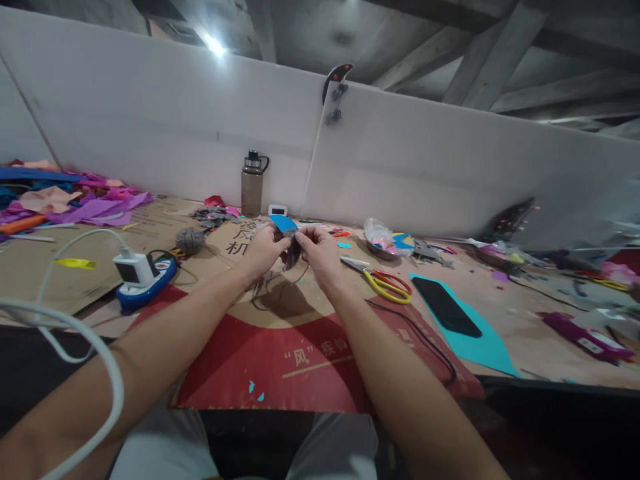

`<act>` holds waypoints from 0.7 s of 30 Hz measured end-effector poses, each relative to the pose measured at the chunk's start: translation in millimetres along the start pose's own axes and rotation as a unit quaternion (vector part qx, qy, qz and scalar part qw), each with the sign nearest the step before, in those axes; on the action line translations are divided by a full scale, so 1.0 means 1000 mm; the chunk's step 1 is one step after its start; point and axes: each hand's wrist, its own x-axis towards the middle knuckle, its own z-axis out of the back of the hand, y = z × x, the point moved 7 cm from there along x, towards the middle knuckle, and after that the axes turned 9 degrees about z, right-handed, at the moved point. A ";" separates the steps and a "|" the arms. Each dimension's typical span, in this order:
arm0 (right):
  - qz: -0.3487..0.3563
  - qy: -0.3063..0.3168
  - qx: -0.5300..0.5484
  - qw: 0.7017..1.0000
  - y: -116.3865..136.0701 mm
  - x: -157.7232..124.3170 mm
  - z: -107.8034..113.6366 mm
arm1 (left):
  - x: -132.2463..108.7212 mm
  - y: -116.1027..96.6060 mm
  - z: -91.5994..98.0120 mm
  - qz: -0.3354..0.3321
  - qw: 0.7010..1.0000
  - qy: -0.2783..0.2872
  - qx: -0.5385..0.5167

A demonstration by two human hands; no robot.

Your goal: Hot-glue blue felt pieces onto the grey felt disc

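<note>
My left hand (266,251) and my right hand (319,252) meet over the middle of the cardboard sheet (240,367), fingers pinched. Between them is a small blue and grey piece (283,223), its blue part fanning out above the fingertips and a grey part hanging below. What it is made of I cannot make out. A thin dark thread (265,308) loops on the cardboard beneath the hands. Right of my right hand lie scissors (387,285) with red and yellow handles. A ball of grey yarn (190,240) rests to the left.
A blue power strip (131,298) with a white charger (135,269) and looping cable stands at left. Behind are a bottle (252,187) and a white partition (175,120). At right, a black phone (446,308) lies on turquoise sheet (493,348). Coloured scraps (100,207) pile far left.
</note>
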 end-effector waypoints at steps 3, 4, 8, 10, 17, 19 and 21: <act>0.045 -0.013 -0.054 0.997 0.005 0.001 0.006 | 0.001 -0.002 -0.001 -0.021 0.999 0.027 0.012; 0.060 -0.016 -0.075 0.995 0.007 0.001 0.007 | 0.001 -0.002 0.000 -0.021 0.999 0.022 0.019; 0.074 -0.047 -0.135 0.987 0.009 -0.001 0.015 | 0.001 -0.001 0.005 0.002 1.000 -0.003 0.020; 0.056 -0.038 -0.149 0.987 0.007 -0.002 0.014 | 0.002 0.000 0.005 0.014 1.000 -0.002 -0.003; 0.051 -0.011 -0.156 0.986 0.005 -0.001 0.012 | 0.001 0.004 0.010 0.047 0.998 -0.028 -0.001; 0.049 -0.013 -0.161 0.986 0.006 -0.001 0.013 | 0.000 0.004 0.007 0.051 0.999 0.000 -0.018; 0.049 -0.013 -0.166 0.985 0.007 -0.001 0.014 | 0.000 0.006 0.002 0.069 0.995 0.026 -0.062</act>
